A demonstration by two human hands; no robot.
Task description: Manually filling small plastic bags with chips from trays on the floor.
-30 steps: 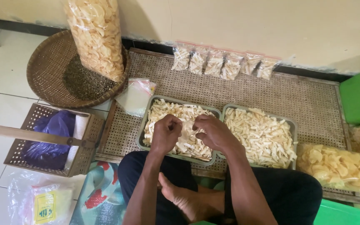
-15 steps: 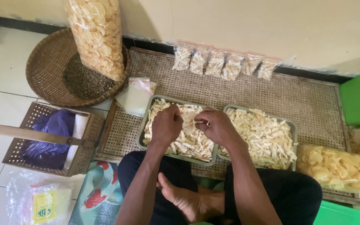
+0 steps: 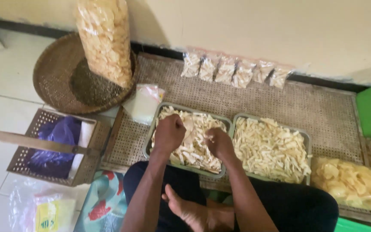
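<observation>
Woven mat (image 3: 323,107) on the floor carries two metal trays of pale chips, six small filled bags (image 3: 235,71) at 12 o'clock. Left hand (image 3: 168,133) is closed in a fist, right hand (image 3: 217,141) pinches chips, both over the left tray (image 3: 151,137); right tray (image 3: 308,139) is at 3 o'clock. Compared to before, both hands have sunk lower into the chips.

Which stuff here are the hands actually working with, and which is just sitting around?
In use: left hand and right hand over the left tray of crackers.

Lying about: right tray, small filled bags, tall cracker bag, round woven basket, square basket.
</observation>
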